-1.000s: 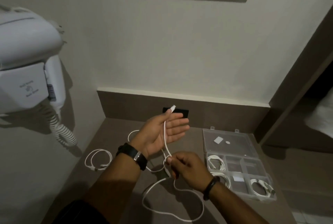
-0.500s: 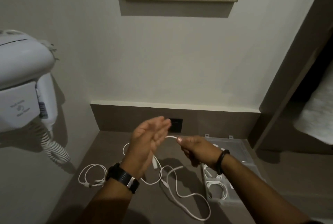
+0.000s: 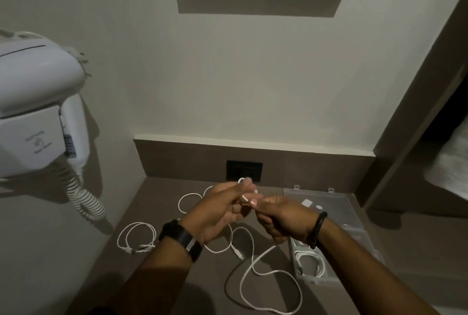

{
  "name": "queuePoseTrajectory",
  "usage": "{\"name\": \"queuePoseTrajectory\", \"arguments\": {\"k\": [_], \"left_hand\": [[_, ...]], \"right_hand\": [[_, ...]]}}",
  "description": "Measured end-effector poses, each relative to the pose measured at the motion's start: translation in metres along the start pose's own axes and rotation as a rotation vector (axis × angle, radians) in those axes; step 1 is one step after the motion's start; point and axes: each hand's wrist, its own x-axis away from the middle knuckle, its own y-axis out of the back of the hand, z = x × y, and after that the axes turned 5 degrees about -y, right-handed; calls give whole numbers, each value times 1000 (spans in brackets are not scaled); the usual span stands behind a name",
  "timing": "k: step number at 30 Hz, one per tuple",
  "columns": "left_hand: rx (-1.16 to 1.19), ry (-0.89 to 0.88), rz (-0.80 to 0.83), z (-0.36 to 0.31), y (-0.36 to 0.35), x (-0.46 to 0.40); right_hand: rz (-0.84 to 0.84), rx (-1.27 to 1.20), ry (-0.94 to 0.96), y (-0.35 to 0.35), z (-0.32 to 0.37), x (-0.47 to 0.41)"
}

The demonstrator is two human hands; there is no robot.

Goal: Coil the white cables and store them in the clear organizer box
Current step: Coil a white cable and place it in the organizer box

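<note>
Two hands meet above the brown counter point(image 3: 157, 213), and both touch the same white cable point(image 3: 253, 261). From the head camera, the left hand point(image 3: 215, 216) is held flat with its fingers point(image 3: 238, 189) straight and close together, and the cable goes in a small loop around their tips. The right hand point(image 3: 281, 218) is closed, and its fingertips point(image 3: 253, 203) pinch the cable just beside the left fingers. Most of the cable hangs down from the hands and lies in big bends on the counter, toward the person. So the loose part lies below and behind the fingers, and the right hand is nearer to it. I think the right hand needs to pull more cable up and wind it around the left fingers. Another cable point(image 3: 136, 238) lies loosely coiled on the left. The clear box point(image 3: 354, 216) sits open on the right, under the right wrist, with a coiled cable point(image 3: 310, 261) inside one part.
</note>
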Motion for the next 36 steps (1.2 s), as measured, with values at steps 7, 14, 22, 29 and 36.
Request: {"name": "queuePoseTrajectory", "arguments": {"k": [7,14,22,29,36], "left_hand": [[383,-86,-70,-36,-8,-9],[123,27,-90,-10,-34,2],[150,-159,-384,-10,-38,-9],[420,-136,-74,-53,-16,6],[-97,55,50,-29,-33,17]], "right_hand": [[87,-2,-17,-6,-28,-5],[-320,278,-39,59,27,-15],[-107,357,162,3,73,1],[38,302,-20,-9,8,-8],[-348,672,-139,60,66,-19]]}}
